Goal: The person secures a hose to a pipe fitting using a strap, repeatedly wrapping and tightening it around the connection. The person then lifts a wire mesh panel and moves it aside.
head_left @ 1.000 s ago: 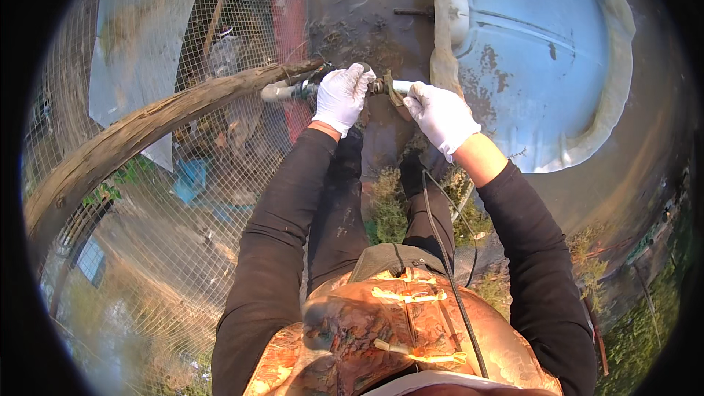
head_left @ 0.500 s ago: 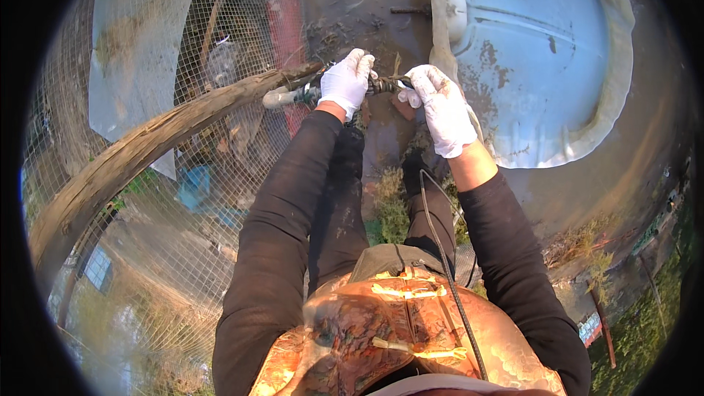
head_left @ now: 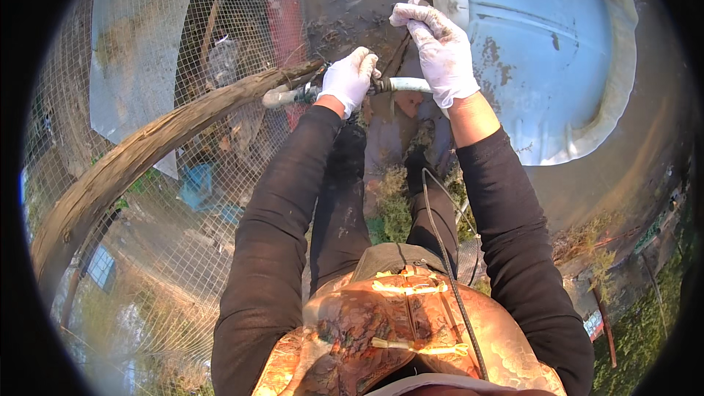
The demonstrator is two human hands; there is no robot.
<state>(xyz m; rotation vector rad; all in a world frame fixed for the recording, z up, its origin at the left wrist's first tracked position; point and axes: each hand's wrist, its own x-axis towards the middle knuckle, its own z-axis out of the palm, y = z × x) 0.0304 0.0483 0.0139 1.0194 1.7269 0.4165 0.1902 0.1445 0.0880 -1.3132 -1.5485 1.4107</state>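
Pipe (head_left: 411, 84), pale and curved, ran from the log (head_left: 169, 119) toward the blue tub (head_left: 543, 51) in the head view. Your left hand (head_left: 346, 82) curled closed around it beside the dark joint (head_left: 382, 86); your right hand (head_left: 444, 59), raised, pinched what looked like a dark strip (head_left: 397, 56) between closed fingers.

Left hand (head_left: 346, 82): white-gloved, fingers curled in; bare wrist (head_left: 330, 105). Right hand (head_left: 443, 57): white-gloved, reaching farther forward, fingers bent toward thumb. Left arm (head_left: 281, 183), right arm (head_left: 506, 194): dark-sleeved, extended forward, hands apart.
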